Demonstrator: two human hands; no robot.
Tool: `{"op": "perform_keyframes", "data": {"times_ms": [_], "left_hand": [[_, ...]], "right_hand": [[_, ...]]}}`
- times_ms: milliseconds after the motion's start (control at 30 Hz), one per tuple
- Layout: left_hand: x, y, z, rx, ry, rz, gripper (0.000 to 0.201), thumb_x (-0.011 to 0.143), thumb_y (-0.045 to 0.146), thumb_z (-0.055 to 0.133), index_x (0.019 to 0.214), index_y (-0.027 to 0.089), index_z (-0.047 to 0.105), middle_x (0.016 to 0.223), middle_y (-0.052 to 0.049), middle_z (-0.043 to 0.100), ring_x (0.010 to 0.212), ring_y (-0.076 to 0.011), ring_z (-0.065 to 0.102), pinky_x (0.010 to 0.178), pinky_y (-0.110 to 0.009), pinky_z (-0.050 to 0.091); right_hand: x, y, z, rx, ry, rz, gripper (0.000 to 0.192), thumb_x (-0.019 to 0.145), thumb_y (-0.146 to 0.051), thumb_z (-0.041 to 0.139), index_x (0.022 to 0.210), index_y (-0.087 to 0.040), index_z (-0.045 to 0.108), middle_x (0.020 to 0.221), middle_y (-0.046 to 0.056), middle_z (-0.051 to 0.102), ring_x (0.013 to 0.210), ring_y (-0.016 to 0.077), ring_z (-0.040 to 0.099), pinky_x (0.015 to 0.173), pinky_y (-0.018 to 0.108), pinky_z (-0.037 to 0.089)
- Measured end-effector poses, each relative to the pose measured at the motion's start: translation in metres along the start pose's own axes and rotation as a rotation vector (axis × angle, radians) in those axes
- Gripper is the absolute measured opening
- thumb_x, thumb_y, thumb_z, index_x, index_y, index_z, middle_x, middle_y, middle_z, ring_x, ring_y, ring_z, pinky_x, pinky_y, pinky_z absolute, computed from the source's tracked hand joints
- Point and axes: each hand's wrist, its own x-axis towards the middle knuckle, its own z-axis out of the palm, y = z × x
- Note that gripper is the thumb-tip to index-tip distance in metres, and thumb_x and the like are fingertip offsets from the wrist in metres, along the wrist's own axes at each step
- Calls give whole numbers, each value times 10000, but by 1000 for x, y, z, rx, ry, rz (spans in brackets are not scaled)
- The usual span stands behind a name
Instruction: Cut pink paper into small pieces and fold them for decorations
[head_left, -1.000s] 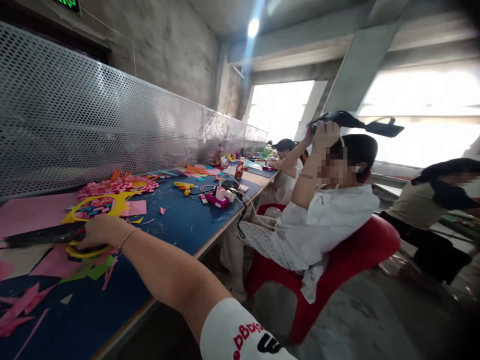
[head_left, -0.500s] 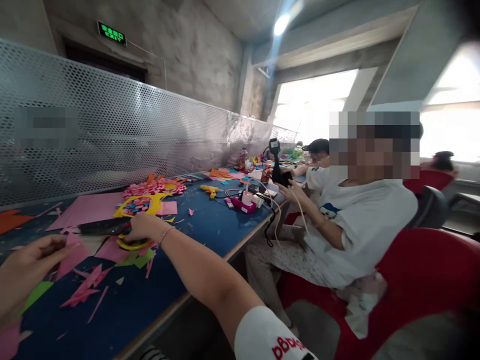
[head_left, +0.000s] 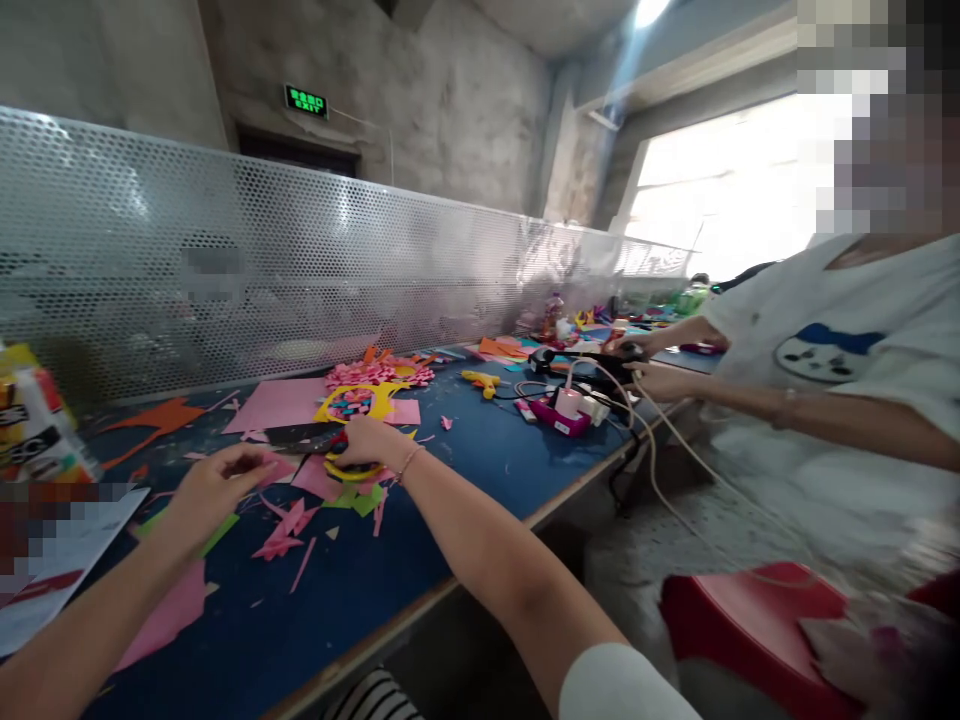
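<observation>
Under both hands: blue counter point(head_left: 465, 470), strewn with paper offcuts. Beyond the hands: perforated metal screen point(head_left: 300, 270). Right of the right hand: a co-worker's hands at a black device point(head_left: 592, 360). Just past the right hand: yellow paper cut-out point(head_left: 352, 403). Right hand point(head_left: 367, 443): curled over yellow-handled scissors point(head_left: 330, 450), whose dark blades run leftward across the counter; closure partly hidden. Left hand point(head_left: 214, 490): fingers loosely spread, resting on pink paper scraps point(head_left: 281, 525), nothing gripped; scissors nearer the right hand.
</observation>
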Motion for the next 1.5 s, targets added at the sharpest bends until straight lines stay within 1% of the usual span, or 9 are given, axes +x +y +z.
{"op": "perform_keyframes", "data": {"times_ms": [300, 500, 733, 867, 1067, 1167, 1233, 1300, 1500], "left_hand": [[-1, 7, -2, -148, -47, -7, 212, 599, 338, 659, 700, 173, 571, 686, -7, 582, 650, -141, 544, 608, -243, 431], [-5, 14, 2, -315, -123, -116, 246, 644, 381, 617, 738, 184, 504, 570, 49, 516, 507, -103, 522, 551, -244, 457], [-7, 19, 3, -342, -75, -161, 355, 637, 417, 612, 884, 192, 494, 557, 64, 492, 435, -102, 498, 477, -263, 460], [-4, 14, 1, -346, -12, -139, 337, 609, 350, 626, 876, 178, 514, 688, 11, 576, 524, -112, 535, 476, -248, 452], [1, 12, -5, -336, -16, -119, 269, 566, 176, 623, 831, 156, 584, 699, -28, 622, 623, -148, 586, 559, -266, 471], [3, 10, -6, -331, -1, -159, 232, 569, 168, 640, 794, 148, 593, 701, -44, 640, 649, -159, 604, 619, -294, 479], [3, 8, -6, -338, -12, -150, 184, 579, 196, 653, 744, 145, 587, 694, -43, 638, 658, -155, 602, 646, -299, 477], [4, 5, -6, -355, -14, -134, 174, 578, 226, 668, 704, 147, 577, 679, -31, 626, 645, -141, 590, 643, -289, 469], [3, 8, -3, -500, 3, -144, 242, 554, 281, 717, 642, 150, 533, 567, 18, 552, 538, -91, 534, 595, -257, 460]], "right_hand": [[-2, -1, -2, -48, -8, 12, 459, 687, -489, 563, 856, -81, 688, 838, 150, 688, 683, 195, 618, 516, 227, 380], [-2, 0, -3, -18, -48, 5, 401, 679, -465, 578, 828, -110, 692, 821, 117, 694, 639, 175, 617, 466, 212, 347], [0, 0, 0, 13, -39, 20, 350, 672, -433, 584, 781, -116, 688, 766, 118, 687, 621, 187, 611, 473, 228, 348], [3, 3, 1, 35, -21, 23, 294, 649, -405, 623, 748, -133, 670, 762, 119, 682, 609, 190, 599, 479, 242, 358], [3, 7, -2, 37, 125, 108, 351, 665, -390, 627, 892, -123, 593, 881, 165, 651, 724, 235, 609, 526, 256, 370], [4, 10, -5, 83, 279, 163, 373, 736, -430, 543, 937, -116, 549, 925, 179, 624, 774, 244, 604, 556, 266, 383], [5, 10, -7, 154, 363, 187, 332, 760, -424, 516, 905, -127, 534, 904, 160, 615, 768, 230, 596, 568, 266, 388], [5, 6, -8, 291, 355, 175, 295, 752, -428, 534, 824, -142, 520, 822, 119, 608, 709, 201, 584, 561, 263, 392], [-1, -27, -4, 1098, 120, -42, 390, 611, -477, 661, 730, -174, 447, 638, -22, 522, 495, 85, 488, 492, 234, 426]]}}
